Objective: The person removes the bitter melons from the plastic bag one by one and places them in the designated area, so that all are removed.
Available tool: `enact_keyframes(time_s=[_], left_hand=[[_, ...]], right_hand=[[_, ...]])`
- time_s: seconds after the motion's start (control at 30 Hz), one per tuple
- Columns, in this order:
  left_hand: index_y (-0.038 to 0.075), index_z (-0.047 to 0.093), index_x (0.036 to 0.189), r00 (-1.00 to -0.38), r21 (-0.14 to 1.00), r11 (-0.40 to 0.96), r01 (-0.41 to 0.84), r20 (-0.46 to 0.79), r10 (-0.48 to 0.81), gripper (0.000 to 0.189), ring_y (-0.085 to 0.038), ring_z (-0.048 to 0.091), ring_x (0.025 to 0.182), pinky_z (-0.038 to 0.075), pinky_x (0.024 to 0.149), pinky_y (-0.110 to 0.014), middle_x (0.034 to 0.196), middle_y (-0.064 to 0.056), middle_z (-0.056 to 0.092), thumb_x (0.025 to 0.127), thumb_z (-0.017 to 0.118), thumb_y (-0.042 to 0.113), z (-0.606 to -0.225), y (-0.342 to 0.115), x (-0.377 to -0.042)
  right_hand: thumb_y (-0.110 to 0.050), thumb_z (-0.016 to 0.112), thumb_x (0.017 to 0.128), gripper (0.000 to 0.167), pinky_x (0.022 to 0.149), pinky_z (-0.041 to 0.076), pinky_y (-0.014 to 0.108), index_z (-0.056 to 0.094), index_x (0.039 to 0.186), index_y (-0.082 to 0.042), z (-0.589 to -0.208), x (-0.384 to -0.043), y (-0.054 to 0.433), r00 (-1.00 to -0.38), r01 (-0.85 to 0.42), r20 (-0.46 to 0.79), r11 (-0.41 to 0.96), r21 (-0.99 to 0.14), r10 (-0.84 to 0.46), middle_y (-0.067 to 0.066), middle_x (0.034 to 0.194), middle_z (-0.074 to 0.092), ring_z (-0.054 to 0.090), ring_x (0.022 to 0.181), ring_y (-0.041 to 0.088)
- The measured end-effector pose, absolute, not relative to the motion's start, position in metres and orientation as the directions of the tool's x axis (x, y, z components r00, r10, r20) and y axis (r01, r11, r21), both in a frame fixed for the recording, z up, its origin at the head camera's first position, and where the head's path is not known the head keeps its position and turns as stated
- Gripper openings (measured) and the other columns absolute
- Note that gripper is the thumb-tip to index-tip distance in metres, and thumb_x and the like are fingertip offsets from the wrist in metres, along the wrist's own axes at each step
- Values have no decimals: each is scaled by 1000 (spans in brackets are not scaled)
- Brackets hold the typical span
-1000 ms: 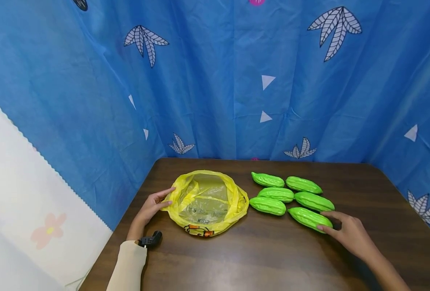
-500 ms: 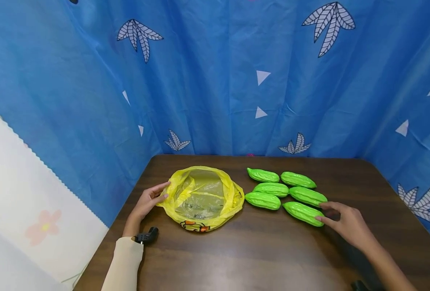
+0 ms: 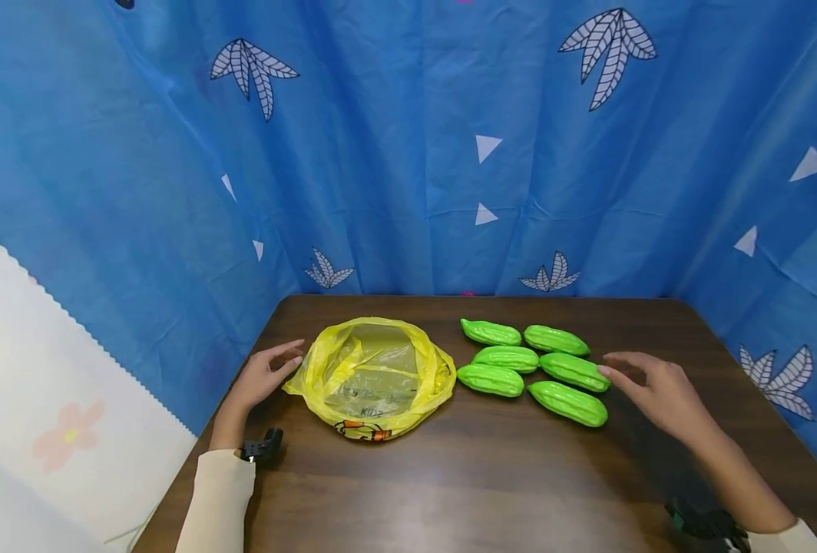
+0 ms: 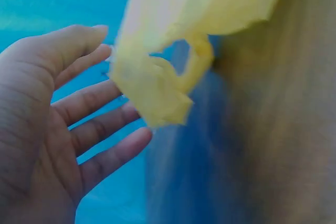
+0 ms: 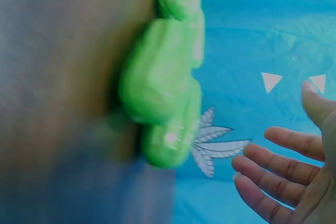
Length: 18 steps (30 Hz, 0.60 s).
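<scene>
A yellow plastic bag [image 3: 374, 384] sits on the table with its mouth spread wide, and printing shows inside it. Just left of it is my left hand [image 3: 259, 380], fingers loosely spread and holding nothing. In the left wrist view a yellow bag handle [image 4: 157, 87] hangs by the fingertips; whether they touch it I cannot tell. Several bright green, ridged bitter gourds lie right of the bag in two columns. My right hand [image 3: 660, 395] hovers with parted fingers beside the right column, nearest the middle gourd [image 3: 574, 372] and the front gourd [image 3: 568, 404], and grips nothing.
The brown wooden table [image 3: 408, 491] runs back to a blue curtain [image 3: 381, 153] with leaf prints. White cloth [image 3: 49, 384] hangs at the left. A black wrist device [image 3: 263, 445] sits on the left wrist, another [image 3: 709, 526] on the right.
The right hand has come off the front right gourd and risen, leaving it in the same place. The left hand has drawn back leftward from the bag's rim. The view has shifted slightly.
</scene>
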State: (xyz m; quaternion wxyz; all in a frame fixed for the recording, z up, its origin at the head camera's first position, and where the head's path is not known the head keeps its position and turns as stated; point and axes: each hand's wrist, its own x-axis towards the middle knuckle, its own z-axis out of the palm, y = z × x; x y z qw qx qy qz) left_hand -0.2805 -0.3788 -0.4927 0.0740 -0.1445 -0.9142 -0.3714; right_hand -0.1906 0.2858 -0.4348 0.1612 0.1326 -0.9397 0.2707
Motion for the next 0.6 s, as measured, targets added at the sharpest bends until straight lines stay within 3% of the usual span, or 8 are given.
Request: enact_keyframes(time_s=[0.1, 0.33, 0.43, 0.6], left_hand=[[5, 58, 143, -931, 619, 700, 357, 293, 216, 44, -36, 68, 106, 56, 86, -55, 121, -18, 71, 103, 63, 20, -482, -378, -284], [11, 62, 140, -897, 442, 824, 355, 409, 167, 40, -32, 68, 94, 55, 73, -51, 118, -14, 72, 101, 63, 20, -447, -368, -289], [12, 63, 140, -889, 380, 866, 326, 434, 145, 40, -29, 66, 88, 54, 69, -50, 119, -13, 71, 102, 62, 23, -433, -362, -293], [12, 62, 141, -873, 291, 905, 311, 464, 151, 41, -34, 67, 96, 55, 71, -54, 130, -16, 66, 102, 61, 25, -412, -347, -300]], right_hand=[[-30, 62, 103, 39, 73, 52, 63, 67, 128, 0, -419, -195, 288, -912, -332, 380, 819, -468, -152, 29, 123, 66, 66, 98, 48], [-35, 61, 103, 49, 61, 51, 52, 61, 134, 2, -386, -215, 287, -896, -332, 416, 858, -392, -157, 26, 113, 68, 67, 83, 39], [-36, 60, 103, 53, 65, 51, 57, 57, 138, 3, -372, -225, 285, -894, -340, 414, 860, -381, -170, 28, 115, 67, 68, 88, 42], [-42, 56, 104, 59, 74, 50, 64, 53, 144, 0, -354, -239, 277, -902, -338, 390, 865, -371, -185, 30, 129, 62, 67, 97, 45]])
